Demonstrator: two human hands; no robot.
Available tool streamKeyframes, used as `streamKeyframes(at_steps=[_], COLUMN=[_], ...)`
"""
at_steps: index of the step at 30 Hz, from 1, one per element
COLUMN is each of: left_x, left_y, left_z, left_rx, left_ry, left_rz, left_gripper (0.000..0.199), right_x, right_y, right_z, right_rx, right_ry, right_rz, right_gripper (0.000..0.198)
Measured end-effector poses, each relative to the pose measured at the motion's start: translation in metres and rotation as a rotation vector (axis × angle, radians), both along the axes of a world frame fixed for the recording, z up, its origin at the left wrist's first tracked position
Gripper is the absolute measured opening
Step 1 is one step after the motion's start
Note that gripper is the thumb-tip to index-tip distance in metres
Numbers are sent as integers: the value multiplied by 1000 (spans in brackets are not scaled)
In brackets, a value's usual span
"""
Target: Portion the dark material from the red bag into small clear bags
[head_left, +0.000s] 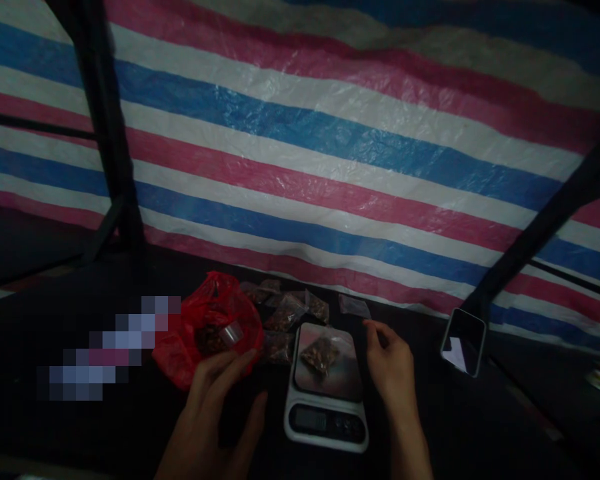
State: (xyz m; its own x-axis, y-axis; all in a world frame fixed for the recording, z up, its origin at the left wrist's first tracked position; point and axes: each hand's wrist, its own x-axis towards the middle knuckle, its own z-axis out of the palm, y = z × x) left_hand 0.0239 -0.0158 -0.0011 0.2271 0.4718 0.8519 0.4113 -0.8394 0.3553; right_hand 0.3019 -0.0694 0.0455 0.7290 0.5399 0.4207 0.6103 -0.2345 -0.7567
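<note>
A white digital kitchen scale (326,420) stands on the dark table, with a small clear bag of brown dried pieces (321,355) on its plate. My left hand (215,407) hovers at the near side of a red plastic bag (180,357), thumb and fingers apart and holding nothing. Inside the red bag are loose brown pieces (209,339) and a clear plastic cup (233,332). To the right of the scale, my right hand (391,363) has thumb and forefinger closed together, close to a flat clear bag (354,306). Whatever the fingertips hold, if anything, is too dim to make out.
Several filled clear bags (285,312) lie behind the scale. A phone (463,343) leans against a dark post (523,243) at the right. Striped plastic sheeting (330,180) hangs behind the table. At the left, a blurred patch (110,353) hides part of the scene.
</note>
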Motion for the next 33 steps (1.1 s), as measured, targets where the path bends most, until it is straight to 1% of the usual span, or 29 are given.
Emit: streamKeyframes(at_steps=[3,7,14,20,24,29,33], left_x=[2,6,12,15,14,8,4], left_y=[1,5,7,6,8,10,11], left_z=[0,4,13,14,13,11,11], left_rx=[13,17,-3,-14,3,18,-19], left_ry=[4,11,-23,-13,9,13,6], left_rz=[-7,-21,-5,-49,-45,-21,12], left_gripper=[37,33,29,28,27,25,25], right_x=[2,2,2,-3,-7,-11,-11], right_y=[2,2,0,-3,-3,-1,-1], right_z=[-5,-6,-5,-2,-3,-6,-8], right_rx=[-7,-22,-75,-157,-185,-182,-144], right_ry=[14,28,69,114,151,162,166], right_rz=[32,78,116,172,212,185,157], right_gripper=[51,50,51,47,44,42,40])
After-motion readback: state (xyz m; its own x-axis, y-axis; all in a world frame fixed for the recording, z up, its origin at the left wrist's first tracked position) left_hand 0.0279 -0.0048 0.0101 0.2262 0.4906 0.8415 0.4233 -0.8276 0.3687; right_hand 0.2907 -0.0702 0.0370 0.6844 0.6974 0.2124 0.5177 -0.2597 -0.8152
